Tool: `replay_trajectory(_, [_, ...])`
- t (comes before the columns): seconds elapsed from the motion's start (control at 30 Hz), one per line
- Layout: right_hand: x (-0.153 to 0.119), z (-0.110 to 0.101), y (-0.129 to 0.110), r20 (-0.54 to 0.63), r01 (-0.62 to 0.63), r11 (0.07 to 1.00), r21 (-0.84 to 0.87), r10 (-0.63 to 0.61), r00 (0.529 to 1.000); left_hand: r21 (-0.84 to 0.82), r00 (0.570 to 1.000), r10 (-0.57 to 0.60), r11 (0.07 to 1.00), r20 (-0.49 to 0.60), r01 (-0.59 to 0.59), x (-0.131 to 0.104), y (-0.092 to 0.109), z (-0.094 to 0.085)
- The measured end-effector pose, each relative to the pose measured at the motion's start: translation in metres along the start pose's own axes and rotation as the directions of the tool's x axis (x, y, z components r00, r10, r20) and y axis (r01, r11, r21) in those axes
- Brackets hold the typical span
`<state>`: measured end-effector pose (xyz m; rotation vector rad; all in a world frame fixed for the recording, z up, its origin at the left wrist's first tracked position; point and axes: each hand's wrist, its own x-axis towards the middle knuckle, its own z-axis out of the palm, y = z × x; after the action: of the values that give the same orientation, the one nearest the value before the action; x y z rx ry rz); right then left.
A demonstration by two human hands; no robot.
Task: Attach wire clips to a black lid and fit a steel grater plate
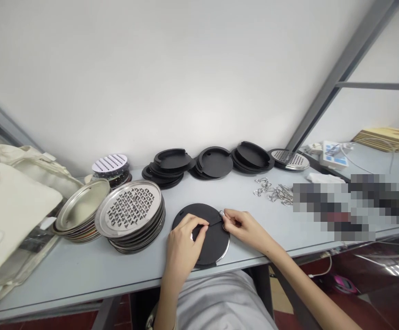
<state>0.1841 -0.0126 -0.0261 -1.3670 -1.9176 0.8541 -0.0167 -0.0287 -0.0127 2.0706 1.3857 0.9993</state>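
Note:
A round black disc (216, 240) lies flat near the front edge of the table, with a silvery rim showing at its lower right. A seam crosses its upper part. My left hand (185, 243) rests over the disc's left side, thumb and forefinger pinched together above its middle; what they hold, if anything, is hidden. At the disc's upper right edge, my right hand (242, 229) is closed on a small metal wire clip (221, 213). Similar wire clips (280, 193) lie in a loose pile to the right.
To the left stand stacked grater discs (130, 208) and shallow metal discs (82, 206). Black round trays (216, 162) are piled along the wall, beside a perforated disc (290, 160). A cream bag (13, 206) occupies the left end. Grey metal posts (343, 78) flank the table.

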Motion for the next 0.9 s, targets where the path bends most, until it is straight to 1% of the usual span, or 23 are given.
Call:
replay_trajectory(0.53, [0.0001, 0.0002, 0.0014, 0.019, -0.003, 0.999, 0.041, 0.003, 1.0, -0.011, 1.0, -0.016, 1.0, -0.002, 0.016, -0.0007, 0.0018, -0.0002])
replay_trajectory(0.7, [-0.0002, 0.0, 0.0017, 0.039, 0.0, 0.999, 0.051, -0.002, 0.999, -0.017, 1.0, -0.008, 1.0, 0.003, 0.008, -0.0006, 0.0009, 0.0001])
replay_trajectory(0.9, [-0.0005, -0.0004, -0.0004, 0.035, -0.002, 0.998, 0.065, 0.0, 0.999, -0.013, 1.0, -0.002, 1.0, -0.006, 0.002, -0.0014, 0.0004, -0.0005])
